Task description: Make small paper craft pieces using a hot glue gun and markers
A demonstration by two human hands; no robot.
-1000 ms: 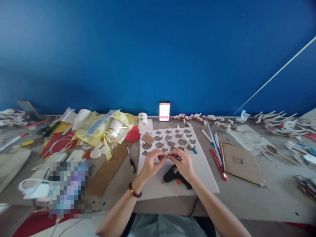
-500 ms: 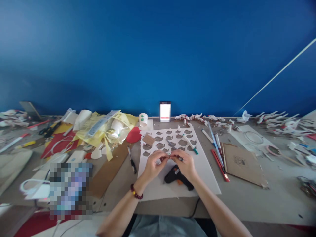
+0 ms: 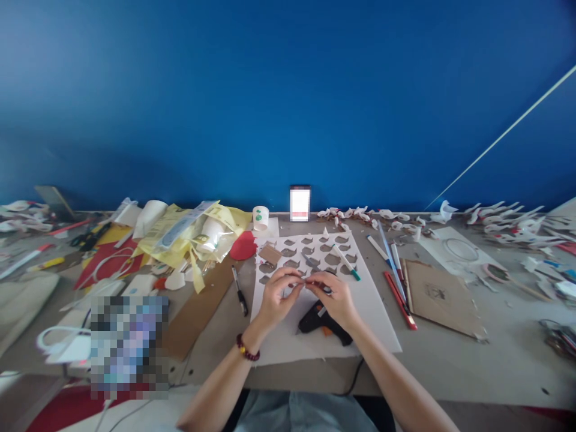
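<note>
- The left hand [image 3: 279, 295] and right hand [image 3: 333, 295] meet at the fingertips, thumbs and forefingers pinched on a tiny piece [image 3: 303, 281], mostly hidden and too small to make out.
- The piece is over the white sheet [image 3: 288, 347], between the rows of holes [image 3: 332, 259] and the glue gun [image 3: 309, 319].
- The glue gun lies on the sheet, near the right wrist.
- A marker [image 3: 346, 262] and a cardboard scrap [image 3: 270, 254] lie among the holes.
- A pen [image 3: 240, 294] lies just left of the sheet.
</note>
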